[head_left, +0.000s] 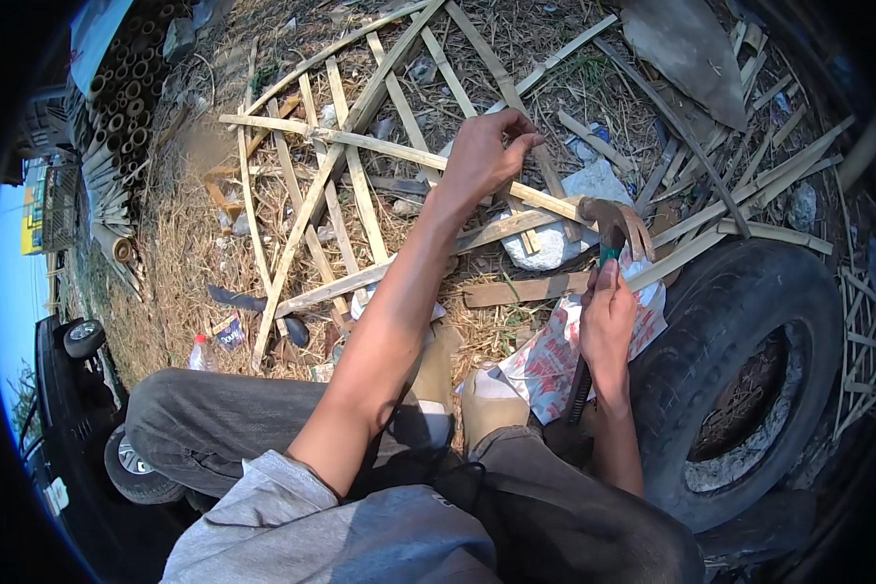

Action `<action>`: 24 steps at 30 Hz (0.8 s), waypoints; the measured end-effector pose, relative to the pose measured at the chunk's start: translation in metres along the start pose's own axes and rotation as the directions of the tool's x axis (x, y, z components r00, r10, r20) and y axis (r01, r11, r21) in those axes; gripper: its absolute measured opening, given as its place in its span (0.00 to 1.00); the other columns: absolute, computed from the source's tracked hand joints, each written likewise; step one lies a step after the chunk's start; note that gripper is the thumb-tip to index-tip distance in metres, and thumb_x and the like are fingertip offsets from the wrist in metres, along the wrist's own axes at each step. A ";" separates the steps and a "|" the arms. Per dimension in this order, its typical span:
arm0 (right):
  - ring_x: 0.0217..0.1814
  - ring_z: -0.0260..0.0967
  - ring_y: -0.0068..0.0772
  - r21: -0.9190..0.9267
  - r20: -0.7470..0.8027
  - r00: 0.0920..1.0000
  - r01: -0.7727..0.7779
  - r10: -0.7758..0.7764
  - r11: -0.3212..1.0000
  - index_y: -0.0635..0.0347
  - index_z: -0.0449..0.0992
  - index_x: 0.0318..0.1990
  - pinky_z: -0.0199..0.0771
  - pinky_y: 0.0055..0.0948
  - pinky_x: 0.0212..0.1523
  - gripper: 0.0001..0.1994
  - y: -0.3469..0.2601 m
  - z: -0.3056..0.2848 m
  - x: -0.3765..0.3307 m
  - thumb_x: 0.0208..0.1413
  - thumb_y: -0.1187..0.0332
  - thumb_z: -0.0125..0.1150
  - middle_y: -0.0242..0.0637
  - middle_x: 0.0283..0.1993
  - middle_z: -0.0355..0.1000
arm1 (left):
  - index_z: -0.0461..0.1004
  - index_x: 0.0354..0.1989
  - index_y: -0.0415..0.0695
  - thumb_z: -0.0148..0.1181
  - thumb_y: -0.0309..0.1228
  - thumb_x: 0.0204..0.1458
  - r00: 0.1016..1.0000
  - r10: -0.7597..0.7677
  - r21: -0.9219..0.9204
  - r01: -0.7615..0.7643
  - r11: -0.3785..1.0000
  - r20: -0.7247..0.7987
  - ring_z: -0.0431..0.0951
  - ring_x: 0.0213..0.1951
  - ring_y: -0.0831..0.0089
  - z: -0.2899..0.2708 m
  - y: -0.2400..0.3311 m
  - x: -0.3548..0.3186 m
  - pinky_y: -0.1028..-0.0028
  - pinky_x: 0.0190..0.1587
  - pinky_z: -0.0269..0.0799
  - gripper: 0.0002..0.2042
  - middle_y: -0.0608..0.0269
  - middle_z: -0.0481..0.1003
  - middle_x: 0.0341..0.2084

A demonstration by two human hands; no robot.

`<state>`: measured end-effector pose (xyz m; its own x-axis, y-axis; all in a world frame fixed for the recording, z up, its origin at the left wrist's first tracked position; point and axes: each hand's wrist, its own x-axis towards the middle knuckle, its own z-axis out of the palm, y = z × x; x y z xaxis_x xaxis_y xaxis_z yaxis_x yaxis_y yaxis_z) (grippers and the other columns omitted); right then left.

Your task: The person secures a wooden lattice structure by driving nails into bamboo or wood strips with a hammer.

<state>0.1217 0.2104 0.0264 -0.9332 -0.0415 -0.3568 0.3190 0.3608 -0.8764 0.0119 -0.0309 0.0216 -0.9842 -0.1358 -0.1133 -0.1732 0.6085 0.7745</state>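
My left hand (485,156) reaches forward and pinches something small on a long bamboo slat (360,144) of a flat bamboo lattice (311,195) lying on the straw ground. My right hand (605,326) grips the green handle of a rusty claw hammer (615,222), whose head hangs just above the slats to the right of the left hand. My knees in grey trousers (214,419) are at the bottom.
A big old tyre (749,360) lies at the right, close to my right hand. A printed plastic sack (555,355) and a white stone (550,243) lie under the slats. Stacked bamboo poles (122,88) are at upper left, loose slats at upper right, a dark vehicle at left.
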 end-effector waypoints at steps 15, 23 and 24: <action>0.20 0.58 0.28 -0.001 -0.025 0.999 0.023 -0.023 1.000 0.67 0.70 0.31 0.58 0.36 0.23 0.21 0.001 0.001 0.001 0.74 0.61 0.42 0.36 0.18 0.62 | 0.82 0.31 0.44 0.68 0.29 0.49 0.923 0.383 -0.073 -0.384 0.921 -0.020 0.76 0.43 0.60 0.039 -0.004 -0.053 0.60 0.48 0.68 0.04 0.63 0.80 0.32; 0.20 0.57 0.30 -0.086 -0.057 0.997 0.053 -0.058 0.995 0.68 0.69 0.30 0.57 0.38 0.23 0.20 0.000 -0.003 0.002 0.73 0.62 0.42 0.37 0.18 0.62 | 0.80 0.32 0.41 0.67 0.27 0.51 0.918 0.390 -0.080 -0.395 0.915 -0.072 0.76 0.38 0.62 0.049 -0.007 -0.050 0.66 0.43 0.71 0.04 0.61 0.80 0.31; 0.20 0.57 0.31 -0.109 -0.057 0.995 0.070 -0.076 0.992 0.68 0.69 0.30 0.57 0.38 0.23 0.20 0.003 -0.002 0.003 0.73 0.62 0.42 0.37 0.18 0.62 | 0.80 0.32 0.41 0.67 0.27 0.51 0.917 0.390 -0.062 -0.396 0.916 -0.081 0.76 0.38 0.62 0.049 -0.008 -0.050 0.66 0.43 0.71 0.04 0.61 0.80 0.31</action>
<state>0.1191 0.2131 0.0233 -0.9627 -0.0156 -0.2700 0.2334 0.4563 -0.8587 0.0610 0.0089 -0.0097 -0.9673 0.0497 0.2488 0.2329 0.5630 0.7930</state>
